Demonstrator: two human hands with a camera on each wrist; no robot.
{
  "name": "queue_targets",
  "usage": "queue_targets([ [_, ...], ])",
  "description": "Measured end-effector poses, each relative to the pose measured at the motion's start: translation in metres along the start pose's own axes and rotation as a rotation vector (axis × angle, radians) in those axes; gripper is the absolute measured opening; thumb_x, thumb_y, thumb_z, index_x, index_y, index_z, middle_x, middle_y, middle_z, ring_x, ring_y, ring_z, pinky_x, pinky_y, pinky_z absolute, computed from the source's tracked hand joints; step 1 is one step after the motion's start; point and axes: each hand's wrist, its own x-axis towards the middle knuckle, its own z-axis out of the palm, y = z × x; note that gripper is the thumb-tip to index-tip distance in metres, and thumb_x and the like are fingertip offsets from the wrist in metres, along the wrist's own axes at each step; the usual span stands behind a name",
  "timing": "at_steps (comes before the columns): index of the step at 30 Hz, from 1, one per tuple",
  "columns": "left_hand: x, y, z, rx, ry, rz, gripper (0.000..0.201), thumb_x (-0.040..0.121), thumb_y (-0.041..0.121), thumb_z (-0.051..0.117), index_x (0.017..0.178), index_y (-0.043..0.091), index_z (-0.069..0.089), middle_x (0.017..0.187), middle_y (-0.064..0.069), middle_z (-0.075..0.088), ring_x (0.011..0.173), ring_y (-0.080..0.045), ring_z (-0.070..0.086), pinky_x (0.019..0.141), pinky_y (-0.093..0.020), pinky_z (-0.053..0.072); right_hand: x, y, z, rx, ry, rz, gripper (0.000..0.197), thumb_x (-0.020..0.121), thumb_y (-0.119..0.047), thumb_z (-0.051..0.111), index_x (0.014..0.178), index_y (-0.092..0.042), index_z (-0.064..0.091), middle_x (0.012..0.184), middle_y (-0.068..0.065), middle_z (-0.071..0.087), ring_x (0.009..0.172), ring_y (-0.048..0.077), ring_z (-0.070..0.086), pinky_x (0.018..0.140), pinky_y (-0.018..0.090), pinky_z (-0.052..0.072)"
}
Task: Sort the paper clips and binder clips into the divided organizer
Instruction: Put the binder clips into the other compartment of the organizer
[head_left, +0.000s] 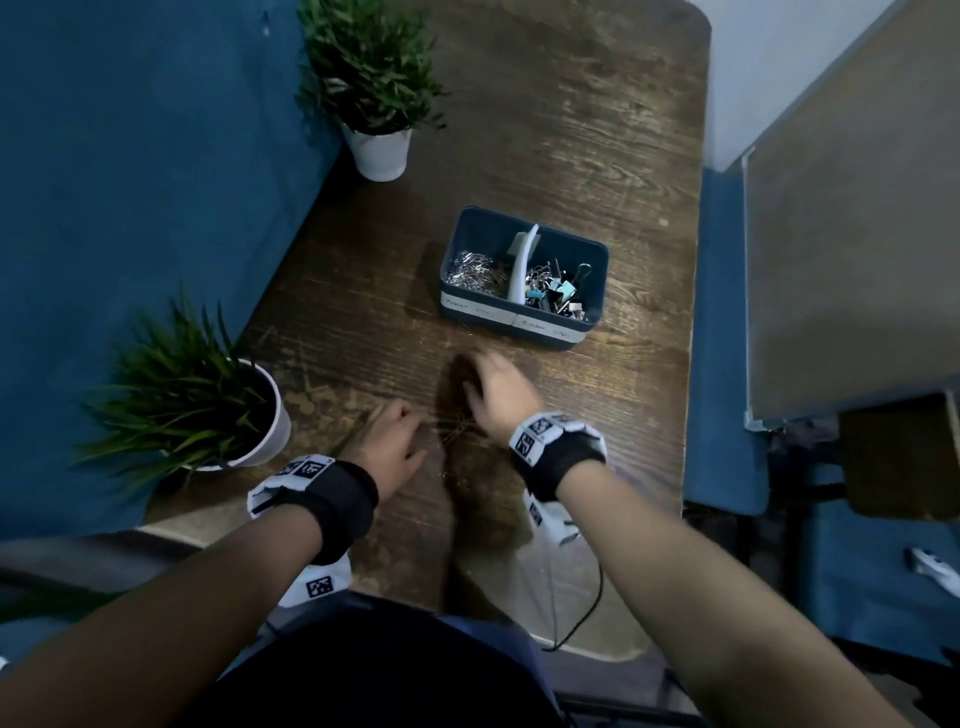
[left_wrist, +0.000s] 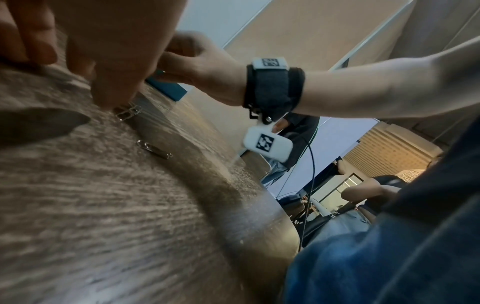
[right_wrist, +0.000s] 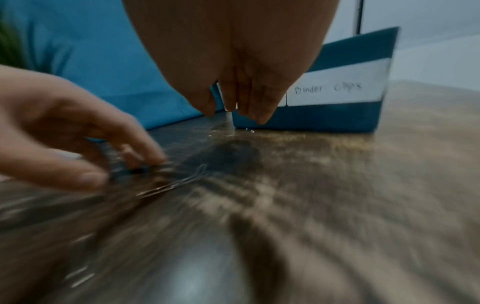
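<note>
Left hand (head_left: 387, 441) presses spread fingers on loose paper clips (left_wrist: 129, 112) on the desk (head_left: 597, 156); right hand (head_left: 496, 389), blurred, grip untellable, hovers at one o'clock.

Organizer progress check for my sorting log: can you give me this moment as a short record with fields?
organizer: blue divided box on the wooden table, white divider down the middle
left compartment: silver paper clips
right compartment: binder clips, label reads "Binder clips"
loose on table: a few paper clips near the hands
left hand: fingertips down at the loose clips; grip unclear
right hand: blurred, above the table in front of the organizer; holding anything unclear
other: two potted plants
</note>
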Motion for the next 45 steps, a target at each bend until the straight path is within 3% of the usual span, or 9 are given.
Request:
queue_targets([
  [6, -0.006, -0.013, 0.000, -0.023, -0.002, 0.001, 0.048, 0.087, 0.019, 0.058, 0.134, 0.022, 0.047, 0.123, 0.000, 0.043, 0.120, -0.017, 0.039, 0.102, -0.024, 0.031, 0.045, 0.003, -0.006, -0.150, -0.159, -0.053, 0.061, 0.095, -0.016, 0.049, 0.150, -0.008, 0.023, 0.157, 0.014, 0.024, 0.142, 0.027, 0.029, 0.116, 0.035, 0.025],
  [11, -0.012, -0.020, 0.002, -0.005, -0.013, -0.033, 0.046, 0.089, 0.020, 0.055, 0.134, 0.018, 0.046, 0.126, 0.003, 0.041, 0.120, -0.015, 0.037, 0.102, -0.024, 0.033, 0.029, 0.007, 0.003, -0.173, -0.277, -0.045, 0.072, 0.091, -0.010, 0.053, 0.152, -0.011, 0.017, 0.161, 0.008, 0.012, 0.142, 0.029, 0.028, 0.115, 0.040, 0.030],
  [20, -0.020, -0.017, 0.012, -0.001, -0.060, 0.027, 0.066, 0.075, 0.035, 0.074, 0.133, 0.015, 0.048, 0.124, -0.002, 0.043, 0.119, -0.017, 0.038, 0.105, -0.026, 0.035, -0.068, 0.029, 0.024, 0.076, -0.189, -0.354, 0.040, 0.091, 0.000, 0.052, 0.129, -0.010, 0.056, 0.136, 0.009, 0.056, 0.124, 0.025, 0.055, 0.109, 0.033, 0.039],
  [27, -0.019, 0.005, 0.025, -0.024, -0.097, 0.042, 0.072, 0.070, 0.024, 0.079, 0.133, 0.008, 0.047, 0.121, -0.007, 0.044, 0.110, -0.019, 0.045, 0.094, -0.021, 0.035, -0.079, 0.013, 0.022, 0.054, -0.186, -0.100, 0.087, 0.073, -0.023, 0.081, 0.147, -0.014, 0.035, 0.144, 0.005, 0.047, 0.132, 0.020, 0.039, 0.110, 0.029, 0.029],
  [32, -0.008, 0.026, 0.022, -0.051, -0.087, 0.026, 0.041, 0.082, 0.008, 0.066, 0.122, 0.003, 0.056, 0.121, -0.016, 0.053, 0.106, -0.026, 0.052, 0.089, -0.027, 0.039, -0.083, -0.005, 0.039, 0.186, -0.115, 0.048, 0.078, 0.076, -0.001, 0.073, 0.144, -0.014, 0.038, 0.134, 0.010, 0.056, 0.122, 0.026, 0.052, 0.106, 0.033, 0.039],
  [37, 0.004, 0.025, 0.019, -0.062, -0.144, 0.039, 0.030, 0.085, 0.003, 0.060, 0.115, 0.002, 0.063, 0.113, -0.016, 0.056, 0.107, -0.028, 0.055, 0.089, -0.029, 0.040, -0.088, -0.011, 0.056, 0.269, -0.009, 0.166, 0.071, 0.078, -0.002, 0.062, 0.139, -0.029, 0.039, 0.102, 0.009, 0.068, 0.090, 0.027, 0.065, 0.081, 0.043, 0.055],
  [40, 0.009, 0.021, 0.018, -0.003, -0.168, 0.071, 0.030, 0.085, 0.004, 0.061, 0.114, 0.001, 0.062, 0.116, -0.014, 0.055, 0.110, -0.028, 0.054, 0.085, -0.020, 0.037, -0.097, -0.008, 0.054, 0.320, 0.028, 0.170, 0.070, 0.078, -0.003, 0.067, 0.137, -0.030, 0.041, 0.105, 0.005, 0.069, 0.094, 0.021, 0.066, 0.086, 0.039, 0.055],
  [43, 0.011, 0.019, 0.019, -0.004, -0.145, 0.159, 0.042, 0.079, 0.002, 0.068, 0.121, 0.007, 0.060, 0.117, -0.012, 0.054, 0.108, -0.027, 0.055, 0.090, -0.029, 0.043, -0.114, 0.003, 0.057, 0.331, 0.078, 0.249, 0.071, 0.075, -0.009, 0.075, 0.134, -0.031, 0.043, 0.107, 0.002, 0.069, 0.096, 0.019, 0.067, 0.088, 0.035, 0.054],
  [45, 0.014, 0.020, 0.017, -0.023, -0.206, 0.147, 0.031, 0.081, 0.004, 0.066, 0.113, 0.006, 0.063, 0.110, -0.008, 0.056, 0.108, -0.029, 0.056, 0.087, -0.028, 0.045, -0.121, 0.005, 0.060, 0.332, 0.077, 0.302, 0.070, 0.075, -0.011, 0.076, 0.132, -0.034, 0.043, 0.107, 0.002, 0.069, 0.095, 0.019, 0.066, 0.088, 0.036, 0.054],
])
